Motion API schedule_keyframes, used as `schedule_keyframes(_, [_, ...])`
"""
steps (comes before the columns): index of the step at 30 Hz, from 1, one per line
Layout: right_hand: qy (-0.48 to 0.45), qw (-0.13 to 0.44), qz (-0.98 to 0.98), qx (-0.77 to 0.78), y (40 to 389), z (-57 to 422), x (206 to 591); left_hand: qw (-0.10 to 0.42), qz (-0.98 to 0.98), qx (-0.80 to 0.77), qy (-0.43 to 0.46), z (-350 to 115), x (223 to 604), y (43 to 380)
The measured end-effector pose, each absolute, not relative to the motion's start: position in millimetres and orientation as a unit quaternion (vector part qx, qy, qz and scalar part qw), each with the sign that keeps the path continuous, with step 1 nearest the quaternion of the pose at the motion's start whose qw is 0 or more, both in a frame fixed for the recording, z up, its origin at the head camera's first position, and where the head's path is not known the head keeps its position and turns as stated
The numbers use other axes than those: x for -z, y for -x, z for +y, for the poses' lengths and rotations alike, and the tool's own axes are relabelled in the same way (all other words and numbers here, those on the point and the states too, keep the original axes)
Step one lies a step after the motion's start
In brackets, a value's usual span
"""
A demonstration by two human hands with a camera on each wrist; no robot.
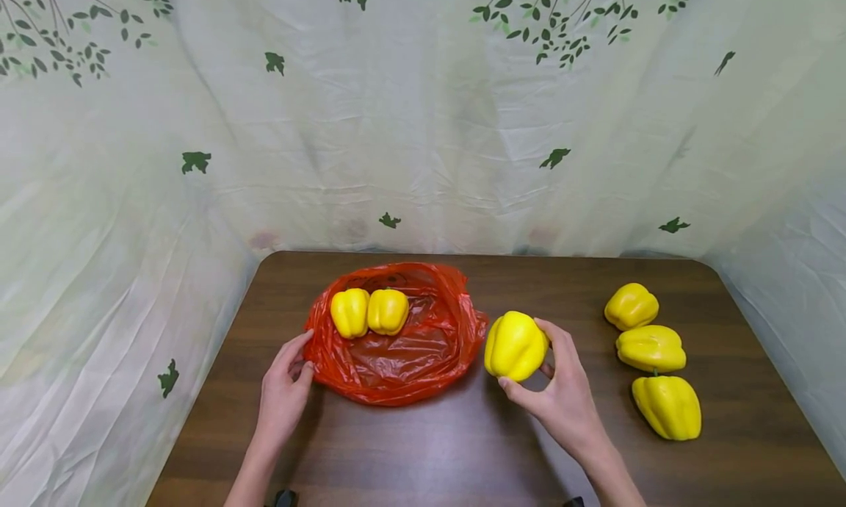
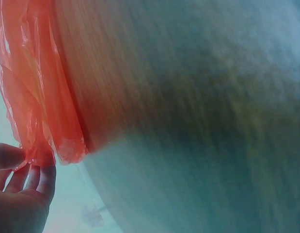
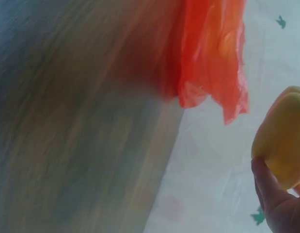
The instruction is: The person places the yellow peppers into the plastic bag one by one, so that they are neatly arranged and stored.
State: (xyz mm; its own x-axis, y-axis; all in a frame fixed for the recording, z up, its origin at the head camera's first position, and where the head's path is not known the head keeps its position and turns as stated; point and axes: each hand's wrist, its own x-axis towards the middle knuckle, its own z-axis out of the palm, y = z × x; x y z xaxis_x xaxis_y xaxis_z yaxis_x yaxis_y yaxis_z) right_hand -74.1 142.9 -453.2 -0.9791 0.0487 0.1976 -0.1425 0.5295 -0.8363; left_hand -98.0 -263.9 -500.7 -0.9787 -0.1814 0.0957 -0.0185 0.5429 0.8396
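A red plastic bag point(image 1: 410, 360) lies spread open on the table, with two yellow bell peppers point(image 1: 388, 312) side by side inside it at the left. My left hand point(image 1: 286, 382) pinches the bag's left edge between thumb and fingers; the left wrist view shows the film gathered at the fingertips point(image 2: 45, 177). To the right of the bag, my right hand point(image 1: 562, 397) grips another yellow bell pepper point(image 1: 515, 347), thumb below and fingers at its far side. That pepper is raised above the table, apart from the bag in the right wrist view.
Three more yellow bell peppers stand in a column at the table's right: a far one point(image 1: 631, 306), a middle one point(image 1: 651, 347) and a near one point(image 1: 667, 408). Behind the brown wooden table point(image 1: 423, 455) hangs a pale curtain point(image 1: 423, 125) printed with leaves.
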Motion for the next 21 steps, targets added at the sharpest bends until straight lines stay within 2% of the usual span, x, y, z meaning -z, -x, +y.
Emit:
schedule_keyframes(9, [-0.079,0.122,-0.847,-0.512,81,125,447,0.088,-0.874,0.475,-0.049,-263,502,98])
schedule_keyframes(21, [-0.125,0.123,-0.829,-0.532,92,94,446,0.081,-0.877,0.470,-0.056,-262,499,98])
